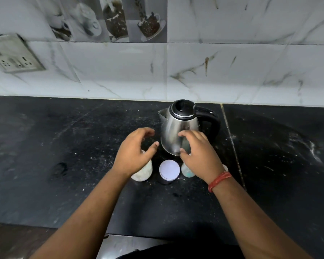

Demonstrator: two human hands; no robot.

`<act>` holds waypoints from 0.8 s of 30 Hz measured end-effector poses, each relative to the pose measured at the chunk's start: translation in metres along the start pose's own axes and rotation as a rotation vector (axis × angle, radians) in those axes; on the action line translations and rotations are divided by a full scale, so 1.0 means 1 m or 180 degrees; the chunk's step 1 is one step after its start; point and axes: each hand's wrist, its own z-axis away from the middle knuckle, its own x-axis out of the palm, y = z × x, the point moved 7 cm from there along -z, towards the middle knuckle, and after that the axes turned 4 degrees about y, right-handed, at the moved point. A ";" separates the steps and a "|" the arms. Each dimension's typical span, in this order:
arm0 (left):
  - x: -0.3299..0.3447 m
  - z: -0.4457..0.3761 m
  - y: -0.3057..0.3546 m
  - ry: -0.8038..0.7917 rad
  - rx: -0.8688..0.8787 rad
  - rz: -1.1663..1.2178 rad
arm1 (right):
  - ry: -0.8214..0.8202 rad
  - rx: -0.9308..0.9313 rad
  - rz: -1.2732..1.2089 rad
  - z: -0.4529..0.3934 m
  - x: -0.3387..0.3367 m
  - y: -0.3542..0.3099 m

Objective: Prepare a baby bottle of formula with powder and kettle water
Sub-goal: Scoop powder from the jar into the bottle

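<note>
A steel kettle with a black lid and handle stands on the black counter, spout to the left. In front of it stand three items: a whitish container on the left, a dark jar with a pale round lid in the middle, and a clear bottle-like item with blue-green tint on the right. My left hand hovers over the whitish container, fingers spread. My right hand hovers over the clear item, fingers apart, in front of the kettle. Neither hand holds anything.
A marble-tiled wall rises behind the counter, with a socket plate at the upper left. The counter's front edge runs along the bottom. A seam crosses the counter right of the kettle.
</note>
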 end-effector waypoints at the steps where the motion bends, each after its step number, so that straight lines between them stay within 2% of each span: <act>1: -0.009 0.001 -0.012 0.0061 -0.0088 -0.0023 | -0.0081 -0.0058 -0.0024 -0.002 0.008 -0.008; 5: -0.032 0.018 -0.059 0.0056 -0.0465 0.0041 | -0.0525 -0.0137 -0.0069 -0.005 0.046 -0.033; 11: -0.013 0.050 -0.097 -0.0680 -0.0949 0.0248 | -0.1127 -0.0123 0.0055 -0.003 0.093 -0.047; 15: 0.009 0.064 -0.102 -0.1167 -0.0947 0.0254 | -0.1479 -0.0077 0.0300 0.005 0.116 -0.047; 19: 0.026 0.068 -0.111 -0.1249 -0.0998 0.0349 | -0.1502 0.0022 0.0444 0.011 0.124 -0.044; 24: 0.033 0.062 -0.108 -0.1054 -0.0780 0.0624 | -0.1454 0.0018 0.0438 0.012 0.124 -0.041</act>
